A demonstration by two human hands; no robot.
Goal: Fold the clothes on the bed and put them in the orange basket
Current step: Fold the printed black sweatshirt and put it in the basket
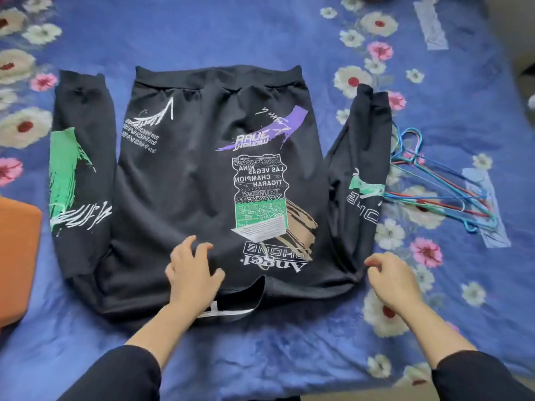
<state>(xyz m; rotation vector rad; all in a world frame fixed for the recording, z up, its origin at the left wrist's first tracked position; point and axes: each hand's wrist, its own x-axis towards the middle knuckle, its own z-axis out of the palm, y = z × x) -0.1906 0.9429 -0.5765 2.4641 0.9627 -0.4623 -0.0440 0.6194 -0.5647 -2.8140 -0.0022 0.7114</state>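
Observation:
A black sweatshirt (185, 180) with white, green and purple prints lies flat on the bed, collar toward me, hem at the far side. Its two sleeves run along both sides of the body. My left hand (192, 273) rests on the cloth near the collar, fingers loosely bent, gripping nothing. My right hand (390, 280) hovers at the sweatshirt's right shoulder, fingertips close to the black cloth; I cannot tell whether they touch it. An orange basket (17, 256) shows partly at the left edge.
The blue bedsheet (231, 36) with a flower pattern covers the bed. Several thin wire hangers (434, 186) in blue, red and teal lie to the right of the sweatshirt's right sleeve. A pale object sits at the far right edge.

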